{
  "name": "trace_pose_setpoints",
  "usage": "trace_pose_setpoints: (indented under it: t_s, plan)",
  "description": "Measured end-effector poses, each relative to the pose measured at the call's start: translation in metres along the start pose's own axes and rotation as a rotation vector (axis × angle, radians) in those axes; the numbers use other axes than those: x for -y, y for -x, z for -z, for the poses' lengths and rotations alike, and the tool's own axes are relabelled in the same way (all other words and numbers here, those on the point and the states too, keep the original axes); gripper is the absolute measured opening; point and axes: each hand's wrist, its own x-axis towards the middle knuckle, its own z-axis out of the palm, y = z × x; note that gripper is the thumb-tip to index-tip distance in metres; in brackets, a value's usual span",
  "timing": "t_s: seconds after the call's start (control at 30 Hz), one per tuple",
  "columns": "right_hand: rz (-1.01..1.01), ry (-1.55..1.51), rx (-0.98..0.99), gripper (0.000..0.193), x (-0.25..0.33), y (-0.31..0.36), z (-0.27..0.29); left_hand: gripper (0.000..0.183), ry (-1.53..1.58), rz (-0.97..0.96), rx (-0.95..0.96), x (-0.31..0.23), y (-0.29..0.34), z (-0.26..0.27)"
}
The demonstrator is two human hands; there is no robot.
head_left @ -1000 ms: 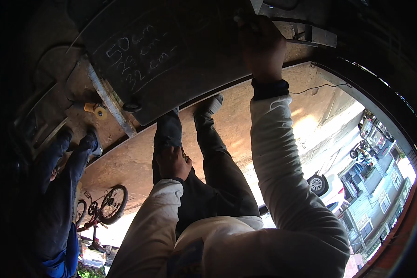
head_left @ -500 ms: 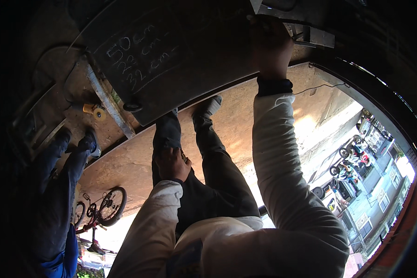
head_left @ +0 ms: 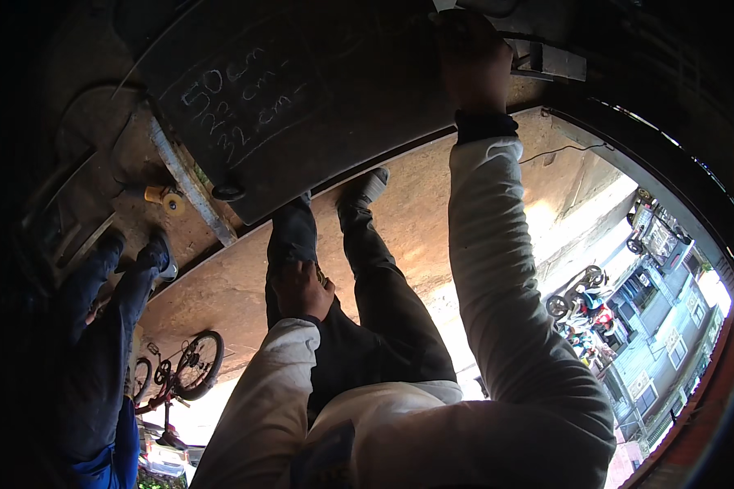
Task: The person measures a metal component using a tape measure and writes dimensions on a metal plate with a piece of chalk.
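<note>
My right hand [head_left: 475, 61] is closed over the far part of a dark, flat sheet [head_left: 334, 138] with white chalk writing on its left side. Its fingers seem pinched on a small piece of chalk, which is hard to see in the shadow; fainter strokes show just left of the hand. My left hand [head_left: 304, 291] rests against my left thigh, fingers curled round a small yellow and dark object [head_left: 322, 278], mostly hidden by the hand. A dark round knob-like piece [head_left: 228, 193] sits at the sheet's near left corner.
Metal pieces [head_left: 550, 60] lie right of my right hand. A pale metal bar [head_left: 189, 183] and a yellow round object [head_left: 172, 204] are at left. Another person's legs [head_left: 126, 285] stand there, near a bicycle [head_left: 189, 371]. A cable [head_left: 563, 151] crosses the floor; motorbikes [head_left: 583, 306] show outside.
My right hand has moved slightly farther away over the sheet. My left hand stays at my thigh. Outside at right, a motorbike with riders has moved left and nearer.
</note>
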Motion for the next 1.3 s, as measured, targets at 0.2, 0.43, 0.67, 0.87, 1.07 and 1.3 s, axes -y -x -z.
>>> trace_pose_setpoints:
  t_s: [0.2, 0.43, 0.67, 0.87, 1.07, 1.3]
  plan:
    - [0.017, 0.095, 0.095, 0.015, 0.004, 0.0, 0.002, 0.045, -0.001, -0.02, -0.043, -0.001, 0.001, 0.005]
    - [-0.06, -0.04, -0.009, 0.008, 0.006, -0.017, 0.027, 0.043, -0.004, -0.029, -0.052, -0.001, 0.0, 0.003]
    - [0.039, 0.066, 0.001, 0.007, 0.001, -0.015, 0.007, 0.04, -0.014, -0.042, -0.083, -0.007, -0.003, 0.017]
    - [0.342, 0.19, 0.089, 0.009, -0.01, -0.019, -0.004, 0.049, -0.04, -0.034, -0.025, -0.01, -0.002, 0.021]
    - [0.034, -0.081, 0.075, 0.009, -0.002, -0.024, -0.01, 0.051, -0.032, -0.012, 0.008, -0.007, -0.001, 0.018]
    - [-0.081, -0.094, 0.092, 0.01, 0.013, -0.022, -0.006, 0.055, -0.067, 0.04, 0.137, -0.014, -0.004, 0.035]
